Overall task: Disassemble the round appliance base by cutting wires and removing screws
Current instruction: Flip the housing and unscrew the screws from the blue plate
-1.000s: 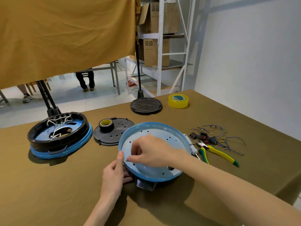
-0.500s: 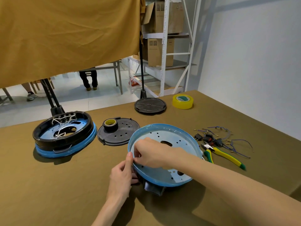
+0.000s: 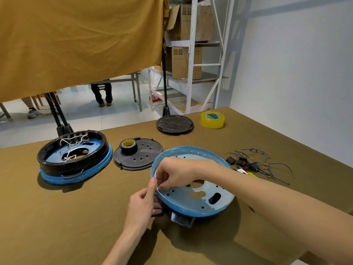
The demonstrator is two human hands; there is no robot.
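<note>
Blue-rimmed round base (image 3: 193, 202), left hand (image 3: 142, 204) gripping its edge, right hand (image 3: 176, 174) pinching the rim

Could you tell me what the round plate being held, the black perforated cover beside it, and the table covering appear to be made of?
Round plate: probably sheet metal with punched holes, under a pale blue protective film that looks bunched at the rim.
Black perforated cover: likely moulded plastic, matte, with ridges and round holes.
Table covering: olive-brown woven cloth, matte, with soft creases.

Tape roll (image 3: 128, 145) on (probably loose) cover plate (image 3: 138, 157)
</note>
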